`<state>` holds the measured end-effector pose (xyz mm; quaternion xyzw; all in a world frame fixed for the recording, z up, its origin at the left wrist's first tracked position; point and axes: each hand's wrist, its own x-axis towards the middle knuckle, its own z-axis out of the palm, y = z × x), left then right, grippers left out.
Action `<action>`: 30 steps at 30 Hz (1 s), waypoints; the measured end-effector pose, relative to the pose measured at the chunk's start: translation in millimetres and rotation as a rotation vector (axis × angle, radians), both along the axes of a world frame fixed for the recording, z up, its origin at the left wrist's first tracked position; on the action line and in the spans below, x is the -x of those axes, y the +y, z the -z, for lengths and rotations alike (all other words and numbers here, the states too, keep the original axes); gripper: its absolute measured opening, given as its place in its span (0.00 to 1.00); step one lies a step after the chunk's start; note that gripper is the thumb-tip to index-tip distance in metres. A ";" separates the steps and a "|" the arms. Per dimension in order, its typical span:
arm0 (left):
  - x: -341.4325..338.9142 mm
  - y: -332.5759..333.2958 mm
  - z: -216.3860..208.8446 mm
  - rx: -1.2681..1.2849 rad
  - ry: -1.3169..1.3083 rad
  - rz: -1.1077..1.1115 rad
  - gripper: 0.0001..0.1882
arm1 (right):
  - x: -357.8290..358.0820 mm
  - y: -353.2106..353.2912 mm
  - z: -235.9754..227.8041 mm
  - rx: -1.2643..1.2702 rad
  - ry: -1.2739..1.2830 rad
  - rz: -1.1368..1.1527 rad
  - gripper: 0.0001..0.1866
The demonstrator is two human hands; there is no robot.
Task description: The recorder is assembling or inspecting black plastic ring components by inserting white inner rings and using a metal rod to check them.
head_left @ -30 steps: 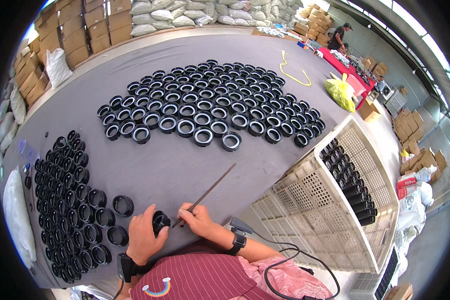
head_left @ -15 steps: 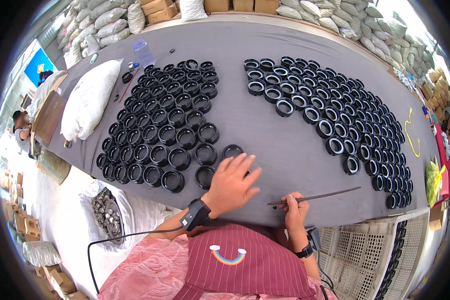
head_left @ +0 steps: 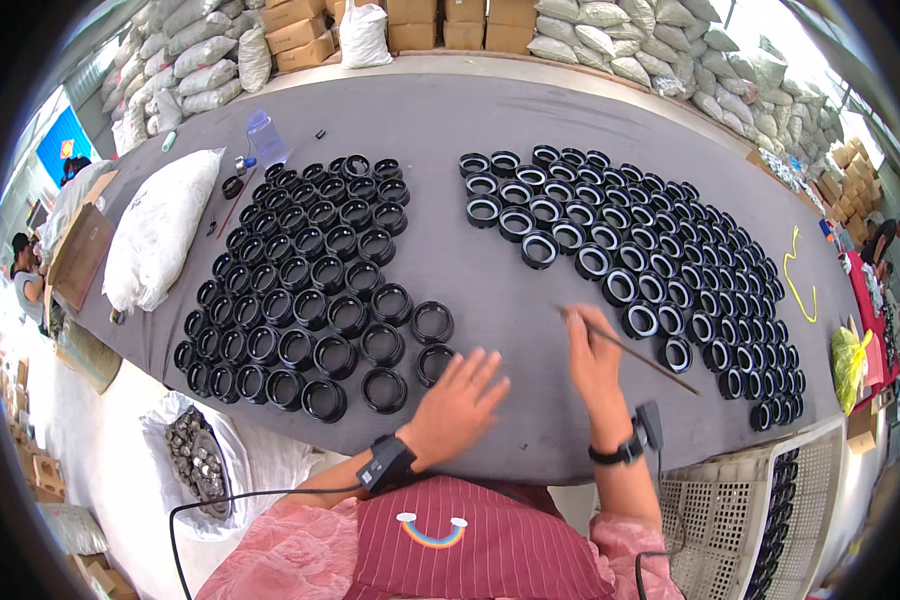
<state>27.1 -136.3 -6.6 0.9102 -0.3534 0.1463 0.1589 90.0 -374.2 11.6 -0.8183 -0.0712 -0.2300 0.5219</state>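
Observation:
My left hand [head_left: 458, 408] is held palm down with its fingers spread, empty, beside the near right corner of the left group of black rings. Its fingertips come close to a black ring [head_left: 435, 365]; whether they touch it I cannot tell. Further right, my right hand [head_left: 594, 368] grips a thin dark stick [head_left: 650, 362], which slants toward the near right. The left group [head_left: 296, 349] consists of plain black rings in rows. In the right group, the black rings [head_left: 675, 354] show a pale grey inner rim. Everything stands on a grey cloth-covered table [head_left: 510, 400].
A stuffed white sack [head_left: 160, 235] lies on the table's left side, near a clear bluish bottle [head_left: 264, 138]. A yellow cord [head_left: 794, 275] lies at the right. Below the table are a bag of metal parts [head_left: 198, 455] and grey plastic crates [head_left: 710, 510]. Other people stand beyond both sides.
The view has shifted. My right hand has moved away from my body, and the stick has turned from sloping up rightward to sloping down. My left hand has drawn back slightly, uncovering a ring.

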 end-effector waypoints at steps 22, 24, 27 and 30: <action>25.7 1.3 25.0 0.562 0.319 0.005 0.36 | 20.9 13.4 -7.5 0.391 0.422 -0.246 0.19; 25.8 -4.3 23.6 0.554 0.329 0.024 0.40 | 41.8 16.1 -4.3 0.324 0.513 -0.327 0.18; 28.6 -9.7 27.6 0.590 0.383 0.072 0.41 | 71.5 23.5 -4.5 0.309 0.467 -0.374 0.16; 30.0 -4.5 29.2 0.529 0.438 0.048 0.36 | 93.3 27.3 5.2 0.152 0.399 -0.344 0.13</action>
